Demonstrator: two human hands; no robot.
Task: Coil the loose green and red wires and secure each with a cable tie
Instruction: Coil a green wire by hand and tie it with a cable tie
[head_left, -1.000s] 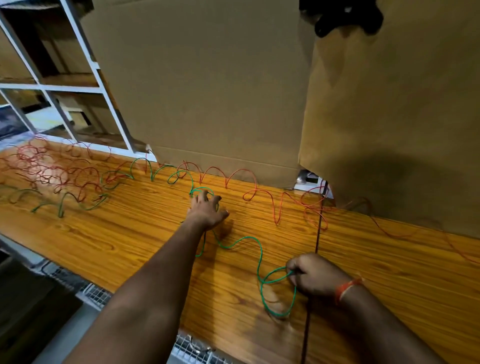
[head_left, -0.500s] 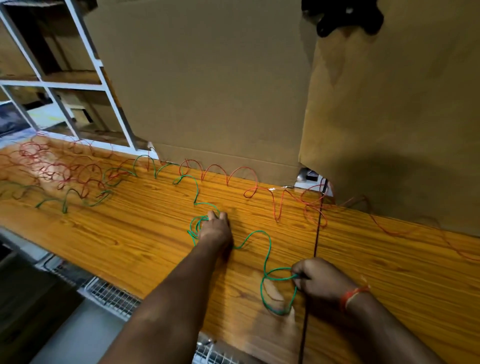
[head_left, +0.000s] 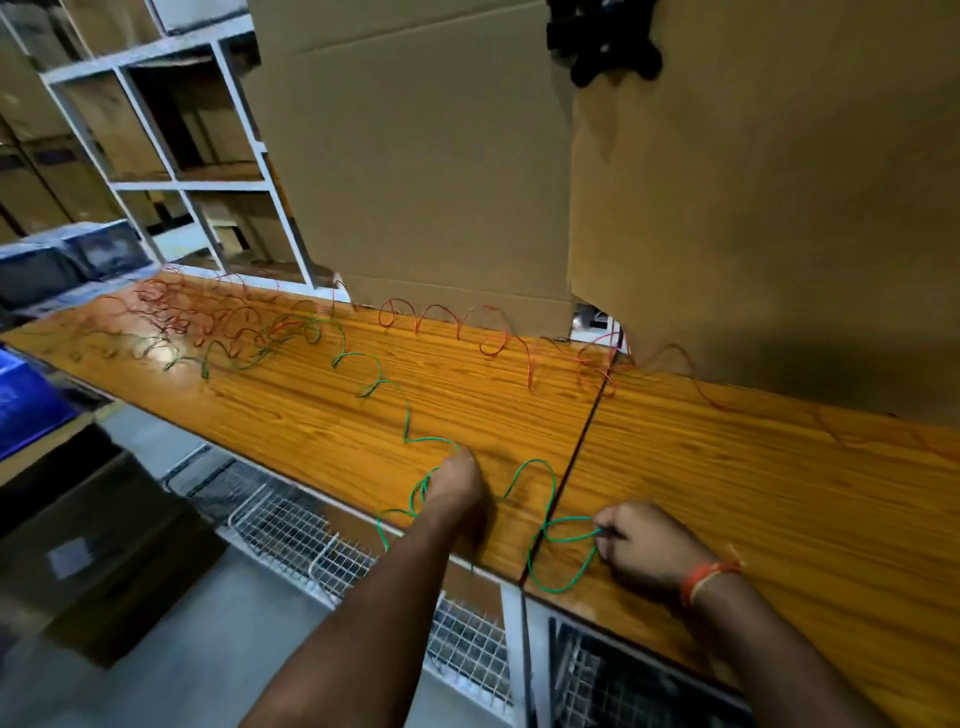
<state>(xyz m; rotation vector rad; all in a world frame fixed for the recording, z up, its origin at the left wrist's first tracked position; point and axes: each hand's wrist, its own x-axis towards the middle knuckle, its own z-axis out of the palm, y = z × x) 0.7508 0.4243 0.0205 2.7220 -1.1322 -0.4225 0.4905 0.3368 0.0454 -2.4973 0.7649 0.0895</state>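
Wooden table (head_left: 727, 467): left hand (head_left: 457, 480), green wire (head_left: 540, 525) now nearer edge.

Red wire (head_left: 197, 317) tangle blurred

Tall brown cardboard sheets (head_left: 415, 171) are walling off the back of the orange wood-grain desk (head_left: 753, 493). Looping thin red wire (head_left: 493, 332) is lying along their foot, tangling leftward, leaving open desk on the right.
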